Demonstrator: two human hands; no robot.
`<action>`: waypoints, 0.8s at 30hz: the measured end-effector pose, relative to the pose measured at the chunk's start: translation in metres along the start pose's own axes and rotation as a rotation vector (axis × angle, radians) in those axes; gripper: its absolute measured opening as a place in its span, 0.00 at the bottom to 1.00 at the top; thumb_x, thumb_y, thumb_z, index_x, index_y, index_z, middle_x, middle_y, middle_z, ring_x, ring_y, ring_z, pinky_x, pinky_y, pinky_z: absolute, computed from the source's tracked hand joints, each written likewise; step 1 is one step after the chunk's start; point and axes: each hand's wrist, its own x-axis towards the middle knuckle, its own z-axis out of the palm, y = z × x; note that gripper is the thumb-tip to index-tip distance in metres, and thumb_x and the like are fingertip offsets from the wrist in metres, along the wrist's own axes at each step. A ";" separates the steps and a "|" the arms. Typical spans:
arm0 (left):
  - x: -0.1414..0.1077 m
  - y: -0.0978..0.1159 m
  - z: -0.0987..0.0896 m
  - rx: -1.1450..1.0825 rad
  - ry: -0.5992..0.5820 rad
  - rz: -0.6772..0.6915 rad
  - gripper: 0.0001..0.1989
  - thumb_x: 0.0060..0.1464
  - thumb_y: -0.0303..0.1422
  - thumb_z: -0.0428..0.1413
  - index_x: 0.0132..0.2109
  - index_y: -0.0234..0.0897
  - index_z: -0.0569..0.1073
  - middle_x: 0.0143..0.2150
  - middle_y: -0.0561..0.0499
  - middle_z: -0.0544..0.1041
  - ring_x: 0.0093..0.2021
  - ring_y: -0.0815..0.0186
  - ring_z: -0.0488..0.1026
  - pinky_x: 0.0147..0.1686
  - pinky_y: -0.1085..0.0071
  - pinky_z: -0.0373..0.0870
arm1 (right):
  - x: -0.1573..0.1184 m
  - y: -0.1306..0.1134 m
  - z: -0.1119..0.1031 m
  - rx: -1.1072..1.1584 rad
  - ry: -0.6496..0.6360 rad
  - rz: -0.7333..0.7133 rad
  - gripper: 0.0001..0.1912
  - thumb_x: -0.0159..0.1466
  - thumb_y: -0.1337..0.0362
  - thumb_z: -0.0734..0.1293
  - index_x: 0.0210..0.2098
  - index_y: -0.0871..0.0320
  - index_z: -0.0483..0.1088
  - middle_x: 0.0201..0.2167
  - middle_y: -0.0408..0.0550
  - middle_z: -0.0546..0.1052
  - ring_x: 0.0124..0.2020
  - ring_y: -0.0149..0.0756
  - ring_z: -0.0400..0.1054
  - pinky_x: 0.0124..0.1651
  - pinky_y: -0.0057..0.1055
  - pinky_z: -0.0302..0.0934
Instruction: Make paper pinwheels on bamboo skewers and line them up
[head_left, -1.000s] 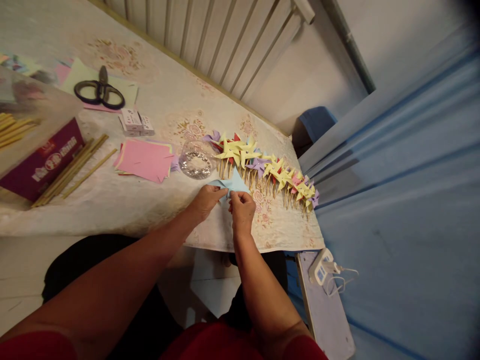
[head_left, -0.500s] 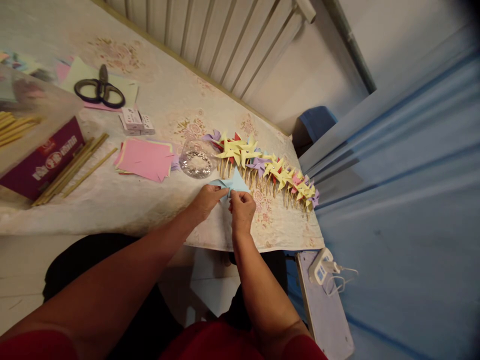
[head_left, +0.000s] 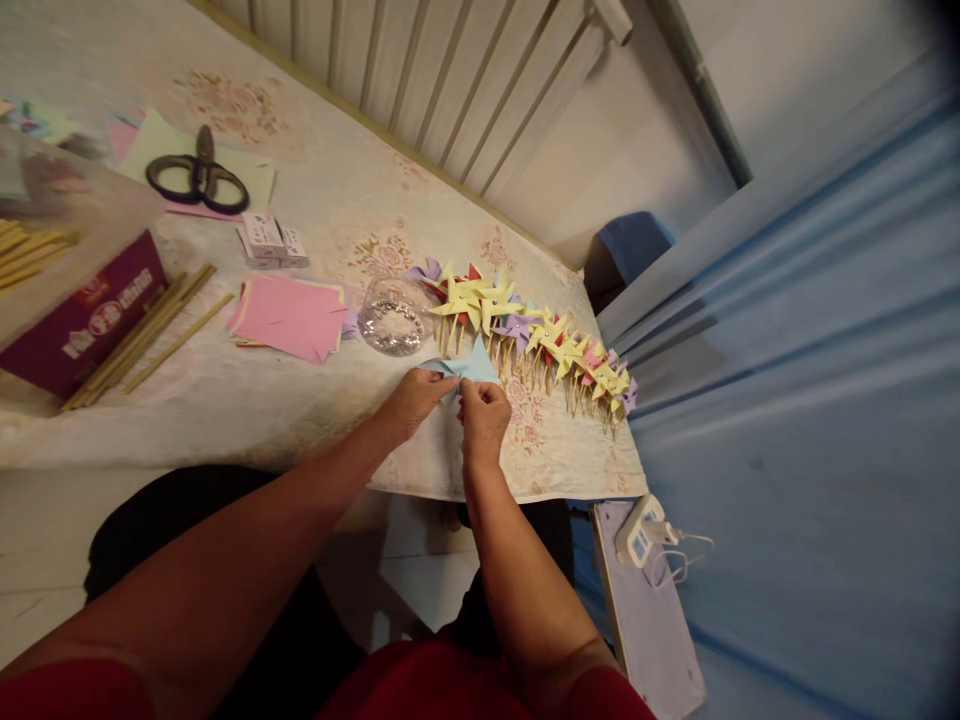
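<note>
A light blue paper pinwheel (head_left: 480, 366), partly folded, is pinched between both hands above the front part of the table. My left hand (head_left: 415, 400) grips its left side with thumb and fingers. From the right, my right hand (head_left: 485, 418) presses thumb and fingers at its centre, so the middle of the paper is covered. Just behind the hands lies a clear bag of small metal pins (head_left: 393, 318). Finished pinwheels (head_left: 551, 335) in yellow, purple, red and pink, on thin sticks, form a long row to the right.
Cut pink paper sheets (head_left: 289, 315) lie left of the bag, with small white boxes (head_left: 271, 241) behind them. Scissors (head_left: 198, 182) rest on more paper. Loose sticks (head_left: 142, 340) lie beside a plastic box (head_left: 90, 310). A power strip (head_left: 641, 532) sits right of the table.
The blue paper has shifted slightly in the fingers, its upper tip leaning a little farther right. Both hands stay in nearly the same place.
</note>
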 end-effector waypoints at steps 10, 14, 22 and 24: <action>0.000 0.001 0.001 -0.009 -0.021 0.039 0.15 0.38 0.40 0.66 0.30 0.35 0.72 0.26 0.55 0.71 0.28 0.70 0.66 0.31 0.72 0.61 | 0.000 -0.001 -0.001 -0.014 0.012 -0.024 0.14 0.57 0.56 0.69 0.21 0.54 0.64 0.14 0.34 0.65 0.18 0.29 0.59 0.26 0.28 0.56; -0.001 0.002 0.002 0.010 -0.021 0.023 0.15 0.39 0.40 0.65 0.25 0.36 0.70 0.23 0.56 0.69 0.27 0.70 0.64 0.30 0.71 0.60 | -0.001 -0.002 0.001 0.009 0.017 -0.017 0.14 0.57 0.56 0.69 0.21 0.54 0.64 0.14 0.35 0.65 0.18 0.29 0.59 0.25 0.28 0.56; 0.003 0.000 -0.003 -0.022 -0.038 0.006 0.12 0.37 0.38 0.66 0.28 0.35 0.74 0.25 0.54 0.74 0.29 0.68 0.68 0.32 0.71 0.63 | 0.001 -0.003 -0.022 -0.064 0.116 -0.112 0.13 0.56 0.53 0.69 0.30 0.57 0.71 0.23 0.38 0.69 0.23 0.30 0.61 0.28 0.28 0.58; 0.005 0.000 -0.005 -0.030 -0.059 0.004 0.13 0.37 0.37 0.66 0.31 0.35 0.76 0.26 0.53 0.76 0.30 0.67 0.70 0.33 0.71 0.63 | 0.010 -0.005 -0.036 -0.060 0.200 -0.168 0.15 0.56 0.51 0.69 0.34 0.57 0.72 0.26 0.40 0.71 0.26 0.31 0.62 0.31 0.29 0.60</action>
